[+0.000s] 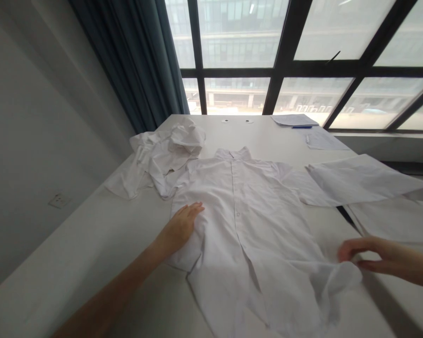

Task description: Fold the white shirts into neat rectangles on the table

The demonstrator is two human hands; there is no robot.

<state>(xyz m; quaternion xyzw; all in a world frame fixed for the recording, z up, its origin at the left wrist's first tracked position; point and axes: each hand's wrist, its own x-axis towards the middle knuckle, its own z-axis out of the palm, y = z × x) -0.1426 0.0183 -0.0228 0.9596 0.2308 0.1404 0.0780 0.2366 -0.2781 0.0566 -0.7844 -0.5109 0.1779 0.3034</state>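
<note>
At view's bottom edge, white shirt cut off.

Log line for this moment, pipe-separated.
left hand: on white shirt | right hand: at raised shirt edge, grip unclear | crumpled white cloth: beside shirt

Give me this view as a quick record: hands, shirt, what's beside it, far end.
Left hand: laid on the white shirt
Right hand: at the shirt's raised lower corner; blurred, grip unclear
White shirt: front up, collar toward the window, front parted near the hem
Left of shirt: crumpled white cloth
Far end: papers, blue pen
Left hand point: palm down
</note>
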